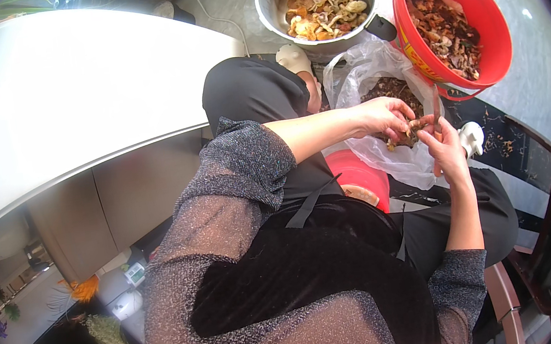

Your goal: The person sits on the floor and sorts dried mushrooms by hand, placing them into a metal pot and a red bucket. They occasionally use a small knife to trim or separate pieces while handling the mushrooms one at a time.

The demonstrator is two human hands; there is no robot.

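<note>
Fingers of my left hand [386, 118] pinch a small brownish mushroom [418, 123] above an opened clear plastic bag [363, 63]. Close beside it, my right hand [445, 148] grips a small knife [436, 105] with its blade pointing up and away from me. The right thumb is at or very near the mushroom; the fingers partly hide the contact. Inside the bag lie dark, soil-flecked mushrooms and bits [389, 91]. Beyond my hands, a metal pot [278, 27] holds paler mushrooms [330, 8]. To its right stands a red plastic bucket [485, 12] with brown mushroom pieces and debris [444, 32].
A red rounded object [358, 169] sits between my legs under the bag's edge. A white-topped counter [89, 86] runs along my left. Dark wooden chair parts [542, 201] are at my right. Scraps [501, 141] litter the dark floor, and a white cord [215, 17] lies behind the counter.
</note>
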